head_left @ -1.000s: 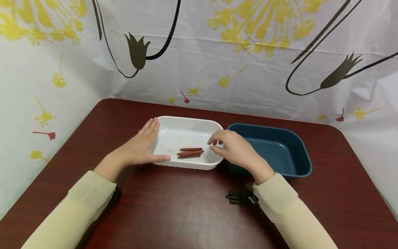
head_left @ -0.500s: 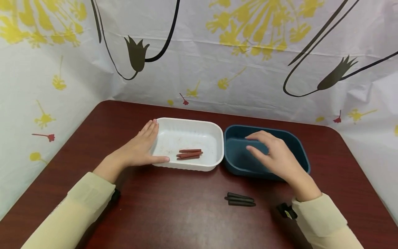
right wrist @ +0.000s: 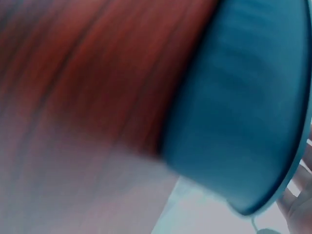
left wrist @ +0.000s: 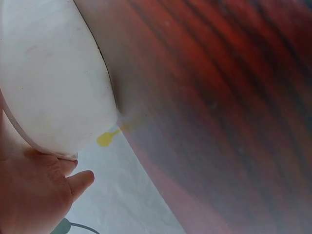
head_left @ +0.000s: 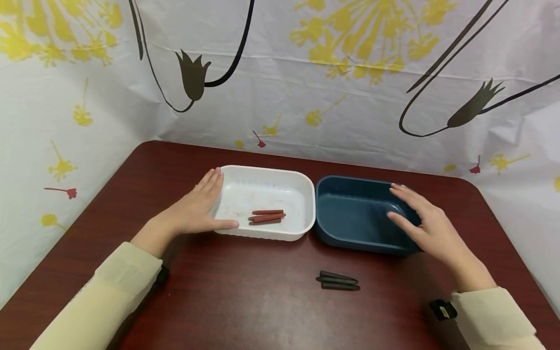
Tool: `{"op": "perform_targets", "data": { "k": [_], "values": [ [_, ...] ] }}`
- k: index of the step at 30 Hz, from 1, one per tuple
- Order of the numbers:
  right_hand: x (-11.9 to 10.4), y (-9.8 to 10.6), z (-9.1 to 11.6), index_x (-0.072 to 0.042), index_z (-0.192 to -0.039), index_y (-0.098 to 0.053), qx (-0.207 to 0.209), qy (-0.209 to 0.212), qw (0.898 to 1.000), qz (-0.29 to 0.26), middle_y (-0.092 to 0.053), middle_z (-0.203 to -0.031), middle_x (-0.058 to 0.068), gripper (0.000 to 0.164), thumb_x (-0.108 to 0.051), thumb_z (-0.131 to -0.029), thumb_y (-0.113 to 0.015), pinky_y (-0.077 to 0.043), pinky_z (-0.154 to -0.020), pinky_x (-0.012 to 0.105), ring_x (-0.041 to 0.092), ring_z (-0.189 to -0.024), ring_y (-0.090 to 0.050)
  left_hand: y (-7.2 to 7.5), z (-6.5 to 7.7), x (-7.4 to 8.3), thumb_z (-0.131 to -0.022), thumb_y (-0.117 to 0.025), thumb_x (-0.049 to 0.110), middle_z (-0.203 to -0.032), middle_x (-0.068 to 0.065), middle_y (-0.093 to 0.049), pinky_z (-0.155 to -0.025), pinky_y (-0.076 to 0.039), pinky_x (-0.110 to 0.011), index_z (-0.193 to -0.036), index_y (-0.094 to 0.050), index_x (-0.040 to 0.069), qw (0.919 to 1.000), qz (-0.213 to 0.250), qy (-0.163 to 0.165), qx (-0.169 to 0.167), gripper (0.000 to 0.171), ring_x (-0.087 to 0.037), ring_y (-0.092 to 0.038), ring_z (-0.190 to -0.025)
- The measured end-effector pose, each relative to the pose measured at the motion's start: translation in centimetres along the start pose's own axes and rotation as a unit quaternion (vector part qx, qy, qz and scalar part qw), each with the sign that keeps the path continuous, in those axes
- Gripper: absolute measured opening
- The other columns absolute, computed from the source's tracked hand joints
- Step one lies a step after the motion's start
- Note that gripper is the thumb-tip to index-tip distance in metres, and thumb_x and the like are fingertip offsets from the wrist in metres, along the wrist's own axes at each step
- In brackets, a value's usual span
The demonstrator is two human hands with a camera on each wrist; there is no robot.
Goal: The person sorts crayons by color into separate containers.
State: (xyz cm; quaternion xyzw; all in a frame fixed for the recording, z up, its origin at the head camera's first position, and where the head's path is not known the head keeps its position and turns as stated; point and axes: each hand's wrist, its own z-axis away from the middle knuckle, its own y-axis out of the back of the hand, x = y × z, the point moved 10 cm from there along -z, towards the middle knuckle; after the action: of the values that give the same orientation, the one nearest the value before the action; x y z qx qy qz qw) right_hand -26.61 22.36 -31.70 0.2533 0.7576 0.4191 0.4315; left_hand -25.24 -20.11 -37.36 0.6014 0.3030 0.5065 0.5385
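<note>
A white oblong tub (head_left: 262,177) stands on the table, with several reddish-brown crayon-like sticks (head_left: 267,218) lying inside. My left hand (head_left: 190,209) rests against its left end, fingers straight along the rim and thumb at the front edge. In the left wrist view, that hand (left wrist: 36,192) touches the end of the tub (left wrist: 58,78). Right beside the white tub is a dark blue one (head_left: 354,218) with nothing showing inside. At its right end is my right hand (head_left: 430,228), thumb and fingers spread apart over the rim. The right wrist view shows the blue tub's side (right wrist: 239,107).
Several black crayon-like sticks (head_left: 338,280) lie side by side on the table in front of the blue tub. The dark red table (head_left: 245,296) meets a white patterned sheet (head_left: 245,112) behind it and at both sides.
My right hand has moved right, from over the white tub's right end, across the blue tub, to the blue tub's right end. My left hand has kept its place.
</note>
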Motion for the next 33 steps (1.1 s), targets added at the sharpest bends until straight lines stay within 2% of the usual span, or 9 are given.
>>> {"op": "perform_targets", "data": {
  "k": [3, 6, 10, 12, 17, 21, 24, 27, 33],
  "values": [
    [1.2, 0.5, 0.9, -0.026, -0.155, -0.037, -0.006, 0.003, 1.000, -0.003, -0.035, -0.161, 0.008, 0.067, -0.021, -0.095, -0.068, -0.027, -0.112, 0.063, -0.002, -0.151, -0.017, 0.1, 0.0, 0.2, -0.081, -0.060, 0.075, -0.166, -0.018, 0.010, -0.126, -0.009, -0.051, -0.156, -0.001, -0.007, 1.0000, -0.001, 0.001, -0.002, 0.126, -0.033, 0.008, -0.156],
    [2.5, 0.6, 1.6, -0.028, -0.156, -0.032, -0.017, -0.007, 1.000, -0.003, -0.029, -0.164, 0.005, 0.071, -0.022, -0.095, -0.067, -0.020, -0.116, 0.066, -0.009, -0.149, -0.009, 0.2, 0.1, 0.3, -0.081, -0.059, 0.076, -0.166, -0.018, 0.010, -0.125, -0.010, -0.052, -0.156, -0.001, -0.007, 1.0000, 0.000, 0.002, -0.004, 0.126, -0.034, 0.008, -0.155],
    [4.1, 0.5, 2.1, -0.024, -0.158, -0.029, -0.039, -0.017, 0.999, 0.008, -0.024, -0.165, 0.006, 0.073, -0.025, -0.095, -0.067, -0.016, -0.119, 0.064, -0.002, -0.152, -0.006, 0.2, 0.1, 0.4, -0.081, -0.060, 0.076, -0.166, -0.018, 0.010, -0.125, -0.011, -0.052, -0.156, -0.001, -0.007, 1.0000, 0.002, 0.004, -0.004, 0.126, -0.034, 0.008, -0.155],
    [4.7, 0.3, 2.2, -0.021, -0.159, -0.027, -0.047, -0.013, 0.999, 0.015, -0.023, -0.166, 0.007, 0.074, -0.025, -0.096, -0.066, -0.012, -0.123, 0.059, -0.004, -0.152, -0.002, 0.2, 0.0, 0.4, -0.080, -0.060, 0.076, -0.166, -0.017, 0.010, -0.125, -0.011, -0.051, -0.156, -0.001, -0.006, 1.0000, 0.001, 0.006, -0.005, 0.127, -0.033, 0.008, -0.156],
    [5.3, 0.2, 2.7, -0.019, -0.160, -0.022, -0.061, 0.008, 0.998, 0.013, -0.017, -0.168, 0.005, 0.081, -0.022, -0.093, -0.068, -0.002, -0.127, 0.034, -0.008, -0.150, 0.004, 0.1, -0.1, 0.6, -0.080, -0.060, 0.077, -0.167, -0.016, 0.011, -0.125, -0.013, -0.051, -0.156, 0.000, -0.005, 1.0000, 0.001, 0.005, -0.005, 0.127, -0.033, 0.007, -0.156],
    [5.5, 0.0, 3.0, -0.018, -0.161, -0.017, -0.070, 0.025, 0.997, 0.017, -0.013, -0.169, 0.003, 0.092, -0.021, -0.088, -0.074, 0.002, -0.120, 0.014, -0.004, -0.151, 0.006, 0.3, 0.0, 0.7, -0.080, -0.061, 0.076, -0.167, -0.018, 0.009, -0.125, -0.012, -0.052, -0.156, -0.001, -0.006, 1.0000, 0.002, 0.003, 0.000, 0.127, -0.035, 0.006, -0.156],
    [5.6, -0.5, 3.4, -0.015, -0.161, -0.012, -0.078, 0.033, 0.996, 0.029, -0.009, -0.169, 0.007, 0.100, -0.024, -0.085, -0.077, 0.004, -0.114, 0.005, 0.000, -0.153, 0.007, 0.1, 0.2, 0.6, -0.080, -0.060, 0.077, -0.167, -0.018, 0.008, -0.125, -0.013, -0.053, -0.156, -0.002, -0.006, 1.0000, 0.003, 0.004, -0.002, 0.127, -0.034, 0.006, -0.156],
    [5.7, -1.1, 3.8, -0.010, -0.161, -0.006, -0.088, 0.041, 0.995, 0.039, -0.002, -0.169, 0.009, 0.106, -0.027, -0.084, -0.078, 0.006, -0.109, 0.002, 0.007, -0.154, 0.009, -0.1, 0.2, 0.5, -0.080, -0.060, 0.077, -0.167, -0.018, 0.007, -0.124, -0.015, -0.054, -0.156, -0.003, -0.006, 1.0000, 0.005, 0.002, -0.003, 0.127, -0.035, 0.005, -0.155],
    [5.9, -1.6, 3.4, -0.005, -0.160, -0.001, -0.094, 0.050, 0.994, 0.040, 0.004, -0.169, 0.009, 0.110, -0.031, -0.084, -0.077, 0.008, -0.110, 0.002, 0.018, -0.156, 0.010, 0.1, 0.2, 0.6, -0.081, -0.060, 0.075, -0.167, -0.019, 0.006, -0.124, -0.013, -0.054, -0.156, -0.002, -0.006, 1.0000, 0.001, -0.001, 0.002, 0.125, -0.035, 0.006, -0.155]
  ]
}}
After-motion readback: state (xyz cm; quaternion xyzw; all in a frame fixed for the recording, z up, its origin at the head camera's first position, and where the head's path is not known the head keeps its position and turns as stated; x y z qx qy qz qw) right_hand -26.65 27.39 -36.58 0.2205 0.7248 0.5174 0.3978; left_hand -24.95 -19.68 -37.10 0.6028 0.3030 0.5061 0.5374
